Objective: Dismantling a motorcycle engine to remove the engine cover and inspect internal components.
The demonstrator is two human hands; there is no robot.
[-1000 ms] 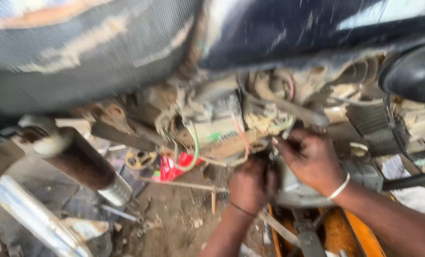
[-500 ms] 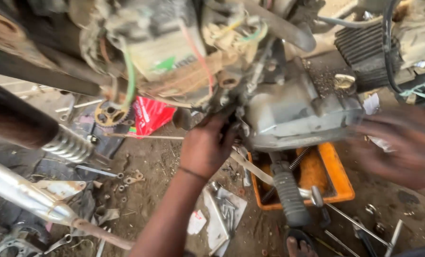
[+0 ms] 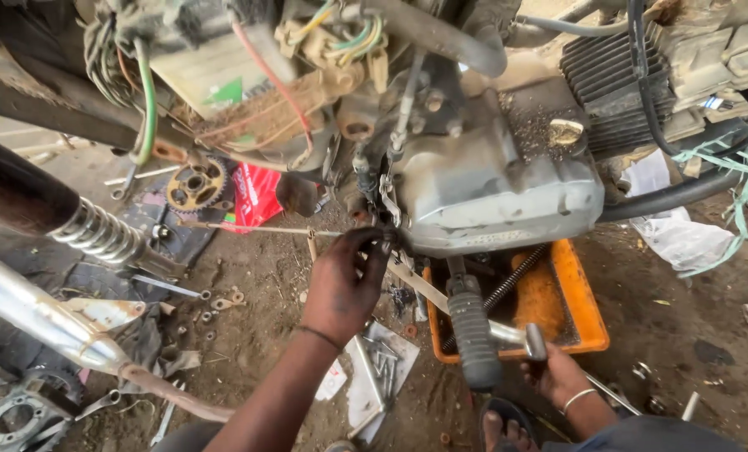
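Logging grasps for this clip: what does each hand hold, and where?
Left hand pinches a small dark part at the engine case edge; right hand grips a metal tool's end.

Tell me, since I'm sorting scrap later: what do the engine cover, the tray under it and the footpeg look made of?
The engine cover looks like cast metal, dull grey and grimy. The tray seems to be orange plastic, judging by its even colour and rounded rim, dusted with dirt. The footpeg appears rubber-sleeved: dark, matt, ribbed.
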